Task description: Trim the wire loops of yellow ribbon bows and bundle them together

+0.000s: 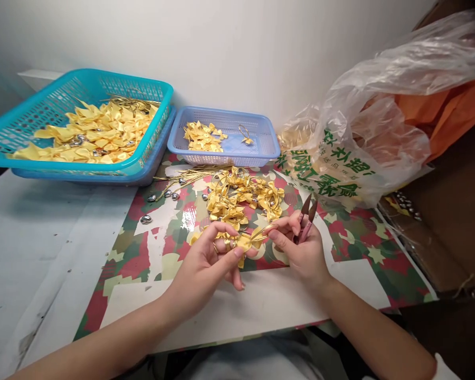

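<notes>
Between thumb and fingers, my left hand (214,258) pinches a yellow satin bow (244,241), and coils of gold wire circle its fingers. My right hand (303,245) grips the gold wire (266,230) at the bow with thumb and forefinger. Tucked in that same hand is a pair of thread snips (307,214), dark blades pointing up and away. Just beyond both hands lies a heap of yellow bows with gold wire loops (237,195). Loose gold wires (190,175) and several small silver bells (146,219) lie left of the heap.
A turquoise basket (142,153) full of yellow bows stands at the back left on a blue one. A smaller blue basket (241,158) with bows stands behind the heap. A plastic bag (352,132) sits at the right. White board (261,295) lies along the table's front.
</notes>
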`<action>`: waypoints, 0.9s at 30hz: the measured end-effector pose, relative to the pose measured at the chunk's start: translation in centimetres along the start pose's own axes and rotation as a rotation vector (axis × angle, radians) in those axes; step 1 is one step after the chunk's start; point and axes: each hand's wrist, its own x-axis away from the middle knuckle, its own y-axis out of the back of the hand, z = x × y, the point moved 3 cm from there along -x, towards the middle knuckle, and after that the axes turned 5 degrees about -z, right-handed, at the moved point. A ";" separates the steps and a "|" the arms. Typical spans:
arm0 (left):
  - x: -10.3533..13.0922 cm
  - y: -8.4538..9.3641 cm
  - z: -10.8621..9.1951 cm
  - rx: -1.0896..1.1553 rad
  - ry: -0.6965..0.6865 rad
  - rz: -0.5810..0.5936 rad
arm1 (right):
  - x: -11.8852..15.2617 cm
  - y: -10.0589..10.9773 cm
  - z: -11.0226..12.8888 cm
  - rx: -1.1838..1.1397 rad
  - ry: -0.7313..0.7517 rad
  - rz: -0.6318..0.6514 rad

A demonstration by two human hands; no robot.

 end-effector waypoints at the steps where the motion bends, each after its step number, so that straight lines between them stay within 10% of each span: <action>1: 0.0 0.1 0.1 -0.002 0.002 -0.001 | 0.0 0.0 0.0 -0.010 -0.010 0.002; 11: -0.3 0.7 -0.7 0.085 0.047 -0.056 | -0.2 0.8 1.1 0.069 0.105 -0.035; 27: 0.8 0.3 -1.5 0.062 0.112 0.236 | 0.8 0.1 1.8 0.255 0.384 0.158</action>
